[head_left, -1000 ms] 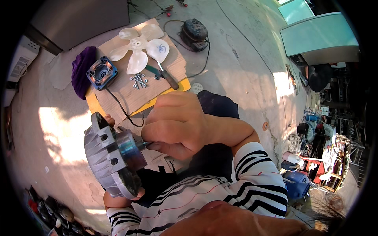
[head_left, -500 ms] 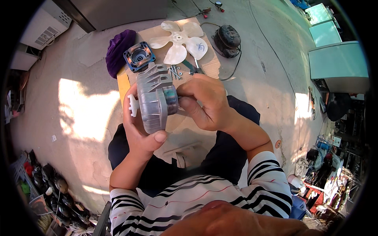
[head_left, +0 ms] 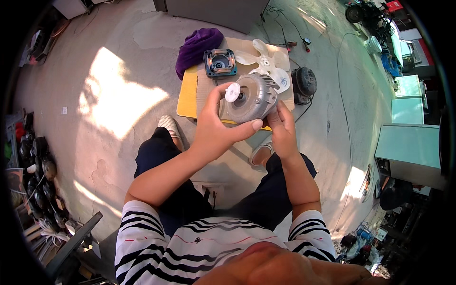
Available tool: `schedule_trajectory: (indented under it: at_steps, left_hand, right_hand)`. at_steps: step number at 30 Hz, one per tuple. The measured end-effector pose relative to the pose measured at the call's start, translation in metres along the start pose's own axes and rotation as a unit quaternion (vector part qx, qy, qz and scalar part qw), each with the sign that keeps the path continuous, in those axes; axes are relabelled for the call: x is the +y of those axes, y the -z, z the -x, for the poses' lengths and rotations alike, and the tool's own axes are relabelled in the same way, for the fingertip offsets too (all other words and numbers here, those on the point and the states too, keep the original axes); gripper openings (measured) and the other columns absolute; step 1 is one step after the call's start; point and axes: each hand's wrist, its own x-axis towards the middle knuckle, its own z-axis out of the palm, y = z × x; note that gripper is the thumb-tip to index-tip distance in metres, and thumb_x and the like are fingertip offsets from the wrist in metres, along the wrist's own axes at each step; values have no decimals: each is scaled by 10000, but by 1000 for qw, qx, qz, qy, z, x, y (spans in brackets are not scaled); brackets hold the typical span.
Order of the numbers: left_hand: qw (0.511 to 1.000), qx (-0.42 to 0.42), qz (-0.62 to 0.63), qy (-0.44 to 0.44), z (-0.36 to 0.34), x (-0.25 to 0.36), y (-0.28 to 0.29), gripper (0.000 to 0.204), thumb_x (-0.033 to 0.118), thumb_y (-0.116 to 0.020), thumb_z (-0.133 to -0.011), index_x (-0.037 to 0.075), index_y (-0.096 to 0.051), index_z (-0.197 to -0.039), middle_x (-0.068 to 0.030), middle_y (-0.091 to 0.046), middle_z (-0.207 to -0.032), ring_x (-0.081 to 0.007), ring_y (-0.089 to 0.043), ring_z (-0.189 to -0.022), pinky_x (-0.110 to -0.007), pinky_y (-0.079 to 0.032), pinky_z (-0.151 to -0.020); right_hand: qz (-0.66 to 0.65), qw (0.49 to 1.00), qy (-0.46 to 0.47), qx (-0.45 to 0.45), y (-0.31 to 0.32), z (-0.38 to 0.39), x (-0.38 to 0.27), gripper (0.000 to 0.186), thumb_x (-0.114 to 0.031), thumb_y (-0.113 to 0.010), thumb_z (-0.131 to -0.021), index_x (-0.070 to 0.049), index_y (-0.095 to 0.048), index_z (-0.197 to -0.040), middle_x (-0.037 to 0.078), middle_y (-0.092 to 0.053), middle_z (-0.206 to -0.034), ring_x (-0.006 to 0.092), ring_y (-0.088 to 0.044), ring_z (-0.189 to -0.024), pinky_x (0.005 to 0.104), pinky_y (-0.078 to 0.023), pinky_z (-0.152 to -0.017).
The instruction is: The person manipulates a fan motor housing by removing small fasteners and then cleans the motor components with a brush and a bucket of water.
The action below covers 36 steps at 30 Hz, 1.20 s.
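Note:
Above the low work surface, both hands hold a silver-grey finned motor housing (head_left: 252,102). A white plastic disc (head_left: 232,92) on its shaft faces up and to the left. My left hand (head_left: 219,124) is wrapped round the near left side, thumb along the lower edge. My right hand (head_left: 283,129) grips the right side, its fingertips partly hidden by the metal. Behind the housing lie a square dark-blue motor frame with copper windings (head_left: 220,63) and a whitish five-bladed fan (head_left: 264,61). The screws on the board are hidden now.
Cardboard (head_left: 204,97) covers a yellow board (head_left: 186,100). A purple cloth (head_left: 199,46) sits at its far left corner, and a black compressor-like unit (head_left: 305,81) with a cable stands to the right. My feet are on the floor close to the board.
The housing has turned, bringing the white disc's face into view. My right hand has moved from its right end to its lower right side. The view has shifted too.

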Motion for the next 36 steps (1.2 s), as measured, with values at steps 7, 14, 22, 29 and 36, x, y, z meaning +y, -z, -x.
schedule_trajectory:
  at_steps: [7, 14, 22, 29, 36]
  left_hand:
    - [996, 9, 42, 76, -3, 2, 3, 843, 411, -826, -692, -42, -446, -1292, -180, -546, -1233, -237, -546, -1147, -342, -437, -971]
    - [990, -10, 67, 125, -10, -6, 10, 760, 411, -773, -757, -59, -470, -1272, -138, -543, -1172, -190, -530, -1087, -306, -418, -948]
    - [981, -20, 115, 158, -11, -1, 14, 797, 419, -770, -762, -100, -451, -1276, -157, -540, -1171, -192, -537, -1075, -309, -415, -952]
    - [976, -38, 117, 178, -11, 4, 15, 854, 460, -761, -754, -109, -435, -1301, -173, -536, -1192, -200, -533, -1090, -314, -408, -955]
    - [975, -40, 97, 197, -11, 8, 16, 915, 522, -744, -744, -109, -422, -1324, -185, -526, -1234, -221, -503, -1161, -328, -365, -1007]
  right_hand:
    - [129, 988, 88, 13, -6, -5, 8, 126, -77, -551, -960, 23, -587, -1028, 66, -664, -906, 131, -629, -818, 273, -494, -744]
    - [201, 972, 115, 32, -6, -7, 20, 132, -92, -562, -949, 23, -622, -930, 75, -669, -760, 119, -619, -690, 262, -483, -651]
    - [231, 969, 84, 19, -7, -7, 17, 218, -165, -525, -983, 5, -643, -914, 44, -653, -696, 84, -568, -643, 245, -439, -593]
    - [218, 972, 92, 12, -6, -8, 19, 240, -184, -518, -990, 3, -641, -903, 34, -641, -690, 76, -548, -640, 240, -425, -592]
    - [117, 993, -1, 0, -10, -6, 12, 296, -235, -481, -1010, -4, -615, -884, 18, -595, -716, 78, -530, -667, 234, -421, -629]
